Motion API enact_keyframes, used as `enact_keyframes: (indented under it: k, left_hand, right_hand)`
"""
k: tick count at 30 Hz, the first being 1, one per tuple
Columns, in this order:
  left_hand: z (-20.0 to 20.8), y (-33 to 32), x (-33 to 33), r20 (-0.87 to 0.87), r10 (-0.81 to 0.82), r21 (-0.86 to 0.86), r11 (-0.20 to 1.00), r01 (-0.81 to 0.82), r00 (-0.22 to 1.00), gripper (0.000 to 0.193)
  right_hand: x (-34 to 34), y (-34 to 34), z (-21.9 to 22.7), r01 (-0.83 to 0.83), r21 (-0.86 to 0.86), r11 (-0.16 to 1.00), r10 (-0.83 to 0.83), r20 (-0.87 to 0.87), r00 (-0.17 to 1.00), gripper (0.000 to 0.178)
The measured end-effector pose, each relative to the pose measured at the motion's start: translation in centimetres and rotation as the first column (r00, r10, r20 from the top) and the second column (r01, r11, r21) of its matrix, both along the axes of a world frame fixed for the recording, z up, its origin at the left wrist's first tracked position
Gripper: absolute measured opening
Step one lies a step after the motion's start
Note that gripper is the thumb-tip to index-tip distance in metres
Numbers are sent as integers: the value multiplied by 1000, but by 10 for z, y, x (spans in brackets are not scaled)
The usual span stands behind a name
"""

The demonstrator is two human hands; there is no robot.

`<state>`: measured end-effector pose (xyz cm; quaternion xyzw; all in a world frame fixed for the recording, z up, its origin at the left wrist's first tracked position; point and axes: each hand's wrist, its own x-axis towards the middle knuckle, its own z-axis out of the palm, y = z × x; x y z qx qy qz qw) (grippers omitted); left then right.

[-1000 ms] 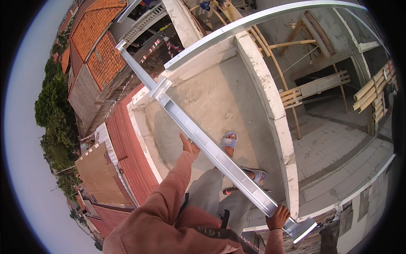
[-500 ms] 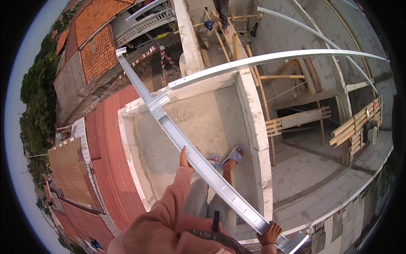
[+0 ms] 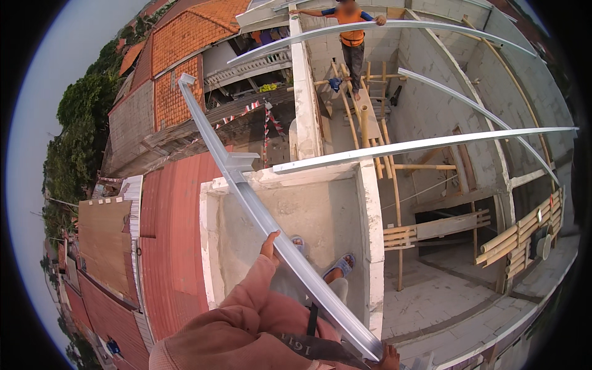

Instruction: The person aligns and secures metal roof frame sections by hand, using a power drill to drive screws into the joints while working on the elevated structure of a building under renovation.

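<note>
A long silver metal channel (image 3: pixel 296 262) slants across in front of me, from upper left to lower right. My left hand (image 3: pixel 269 245) is closed round its left edge near the middle. By the bottom edge of the view, my right hand (image 3: pixel 388 357) grips its near end, partly cut off. The channel's far end (image 3: pixel 187 80) juts out past the wall over the neighbouring roofs. A short metal bracket piece (image 3: pixel 242 161) sits against the channel, above the far wall top; whether they are joined I cannot tell.
My sandalled foot (image 3: pixel 340 266) stands inside a low-walled concrete box (image 3: pixel 373 246). Another metal beam (image 3: pixel 419 144) spans rightward from its far wall. Beyond, a person in an orange vest (image 3: pixel 353 37) stands on bamboo scaffolding (image 3: pixel 365 123), hand on a further beam (image 3: pixel 302 37). Red metal roofing (image 3: pixel 176 228) lies left.
My view has tilted up, bringing the co-worker into sight. The channel has turned in my hands, so its slotted inner side shows less. My right hand is lower in view.
</note>
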<state>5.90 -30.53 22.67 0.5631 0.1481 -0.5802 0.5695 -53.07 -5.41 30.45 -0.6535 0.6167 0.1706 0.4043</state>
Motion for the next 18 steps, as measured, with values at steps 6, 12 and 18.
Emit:
enact_keyframes:
  k: [6,12,18]
  left_hand:
    - [-15,-63,27,-12,-50,43,998,51,999,62]
    - [22,-105,25,-206,-104,-57,994,95,973,69]
    - [40,-138,105,-95,-329,-15,944,329,939,71]
  right_hand:
    - [40,-16,8,18,-141,990,-10,59,998,110]
    - [101,-27,78,138,62,989,-121,-221,968,108]
    - [224,-30,130,230,13,973,-224,-191,956,100]
